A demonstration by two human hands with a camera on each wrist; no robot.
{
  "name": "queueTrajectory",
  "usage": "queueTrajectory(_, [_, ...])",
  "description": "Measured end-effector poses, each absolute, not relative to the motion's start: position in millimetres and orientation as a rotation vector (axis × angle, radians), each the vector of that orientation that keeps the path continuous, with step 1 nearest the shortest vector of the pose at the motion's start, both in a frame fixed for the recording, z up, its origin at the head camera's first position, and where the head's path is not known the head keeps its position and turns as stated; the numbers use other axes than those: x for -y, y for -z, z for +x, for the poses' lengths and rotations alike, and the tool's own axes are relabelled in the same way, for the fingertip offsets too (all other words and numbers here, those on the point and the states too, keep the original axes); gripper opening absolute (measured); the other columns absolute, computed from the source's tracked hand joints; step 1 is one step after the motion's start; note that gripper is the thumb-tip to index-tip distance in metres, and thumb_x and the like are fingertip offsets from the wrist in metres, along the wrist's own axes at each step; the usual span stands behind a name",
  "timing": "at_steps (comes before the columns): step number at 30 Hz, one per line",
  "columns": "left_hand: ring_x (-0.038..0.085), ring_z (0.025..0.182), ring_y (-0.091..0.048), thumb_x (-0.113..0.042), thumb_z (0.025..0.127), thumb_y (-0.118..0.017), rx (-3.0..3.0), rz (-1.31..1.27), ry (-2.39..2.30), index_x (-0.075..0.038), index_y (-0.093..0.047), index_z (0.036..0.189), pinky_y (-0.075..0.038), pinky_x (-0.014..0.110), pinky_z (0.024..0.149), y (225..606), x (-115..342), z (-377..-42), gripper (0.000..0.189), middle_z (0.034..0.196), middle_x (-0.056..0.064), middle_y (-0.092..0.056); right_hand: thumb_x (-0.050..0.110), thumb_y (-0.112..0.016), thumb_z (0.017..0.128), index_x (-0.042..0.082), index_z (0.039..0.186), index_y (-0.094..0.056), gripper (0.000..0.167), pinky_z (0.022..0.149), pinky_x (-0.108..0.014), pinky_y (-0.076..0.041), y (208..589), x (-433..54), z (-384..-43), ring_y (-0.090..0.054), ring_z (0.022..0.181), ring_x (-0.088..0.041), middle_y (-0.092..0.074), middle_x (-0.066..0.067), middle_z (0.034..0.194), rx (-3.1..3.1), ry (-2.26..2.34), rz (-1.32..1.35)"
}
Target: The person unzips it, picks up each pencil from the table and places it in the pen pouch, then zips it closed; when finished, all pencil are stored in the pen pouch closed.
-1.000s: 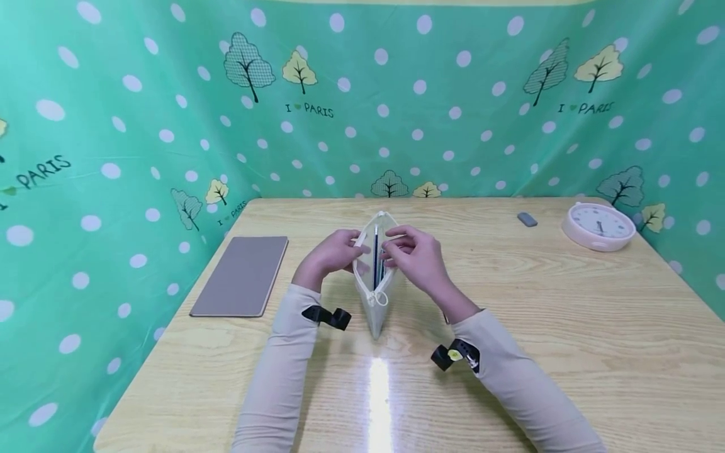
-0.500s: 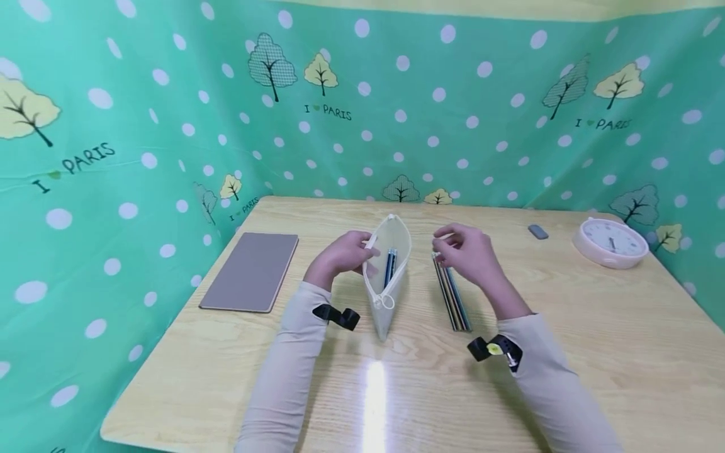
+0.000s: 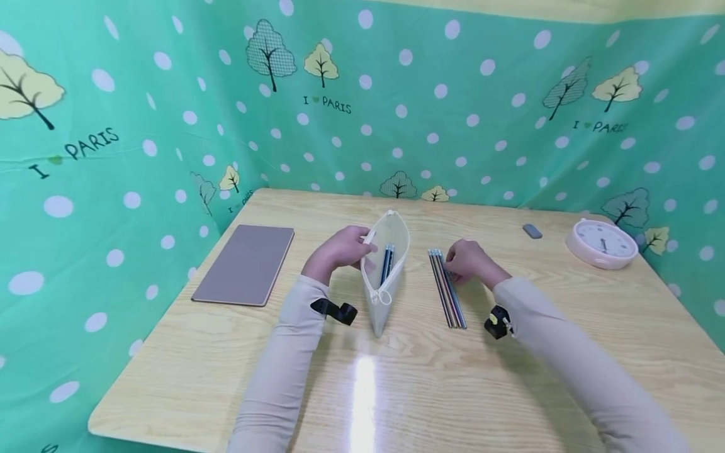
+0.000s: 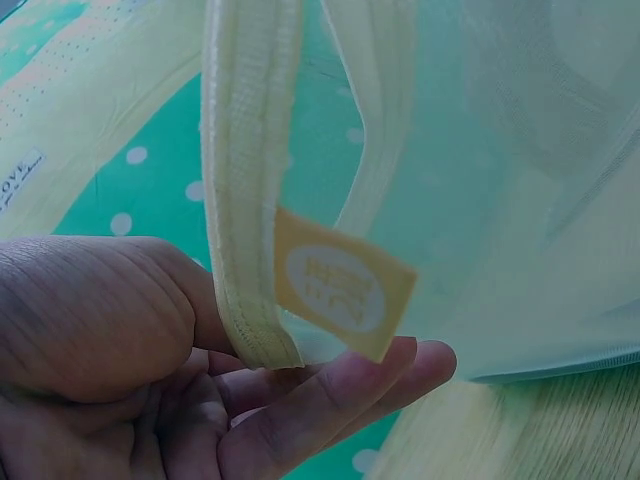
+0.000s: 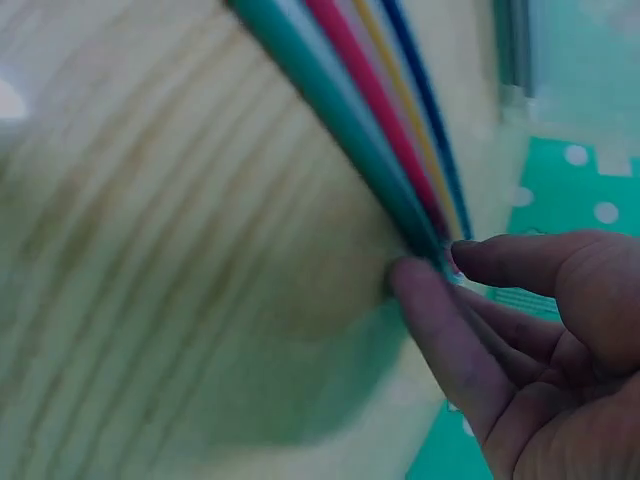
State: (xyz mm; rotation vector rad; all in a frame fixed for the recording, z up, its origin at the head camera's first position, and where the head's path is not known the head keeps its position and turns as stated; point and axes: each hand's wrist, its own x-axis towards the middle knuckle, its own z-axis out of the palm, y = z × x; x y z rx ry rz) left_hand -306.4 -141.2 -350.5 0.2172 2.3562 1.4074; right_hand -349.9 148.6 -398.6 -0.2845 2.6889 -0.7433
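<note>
Pencil row (image 3: 447,292) left of right hand (image 3: 469,258), touching; pouch (image 3: 399,236) in left hand (image 3: 342,247).

wooden table (image 3: 430,390) beneath pouch (image 3: 378,314), pencils (image 3: 446,289), notebook (image 3: 245,264), grey block (image 3: 532,231), pink clock (image 3: 601,244)

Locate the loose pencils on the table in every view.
Head: the loose pencils lie right of centre, at the right hand.
Left wrist: not in it.
Right wrist: upper middle, slanting down to that hand.
Shared landmark: the green dotted cloth, in all three.
</note>
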Motion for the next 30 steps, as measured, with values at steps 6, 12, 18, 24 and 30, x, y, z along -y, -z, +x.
queueTrajectory(6, [0.019, 0.077, -0.073, -0.006, 0.107, -0.052, -2.365, 0.211, -1.394, 0.007, -0.045, 0.149, -0.064, 0.038, 0.085, 345, 141, -305, 0.045, 0.130, 0.027, -0.065, 0.001, -0.067, 0.093, -0.011, 0.092, -0.071, 0.013, 0.053, -0.026, -0.062, 403, -144, -352, -0.068, 0.052, -0.014, -0.072, -0.017, 0.073, -2.722, 0.730, -0.266])
queueTrajectory(12, [0.020, 0.077, -0.073, -0.008, 0.107, -0.052, -2.378, 0.206, -1.384, 0.006, -0.046, 0.149, -0.064, 0.038, 0.086, 346, 141, -303, 0.045, 0.129, 0.026, -0.066, 0.002, -0.067, 0.089, -0.006, 0.079, -0.073, 0.014, 0.053, -0.025, -0.061, 404, -142, -351, -0.067, 0.049, -0.014, -0.069, -0.012, 0.065, -2.733, 0.718, -0.203])
queueTrajectory(18, [0.023, 0.079, -0.075, -0.007, 0.107, -0.053, -2.379, 0.218, -1.374, 0.007, -0.047, 0.148, -0.064, 0.038, 0.085, 349, 139, -304, 0.044, 0.129, 0.027, -0.066, 0.007, -0.059, 0.098, -0.014, 0.101, -0.068, 0.023, 0.064, -0.027, -0.064, 394, -153, -345, -0.069, 0.059, -0.013, -0.073, -0.018, 0.080, -2.656, 1.036, -0.091])
queueTrajectory(24, [0.028, 0.086, -0.077, -0.005, 0.106, -0.053, -2.391, 0.216, -1.378, 0.007, -0.048, 0.147, -0.065, 0.036, 0.081, 350, 139, -306, 0.043, 0.132, 0.027, -0.064, 0.006, -0.047, 0.105, -0.013, 0.129, -0.048, 0.030, 0.077, -0.021, -0.063, 368, -157, -337, -0.069, 0.071, -0.008, -0.066, -0.012, 0.099, -2.261, 2.160, 0.105])
queueTrajectory(30, [0.029, 0.087, -0.076, -0.006, 0.106, -0.054, -2.380, 0.212, -1.384, 0.008, -0.047, 0.147, -0.065, 0.035, 0.080, 352, 138, -305, 0.044, 0.132, 0.028, -0.064, -0.001, -0.047, 0.106, 0.001, 0.112, -0.049, 0.007, 0.077, -0.018, -0.062, 359, -151, -327, -0.074, 0.075, -0.010, -0.072, -0.003, 0.085, -1.810, 2.673, 0.048])
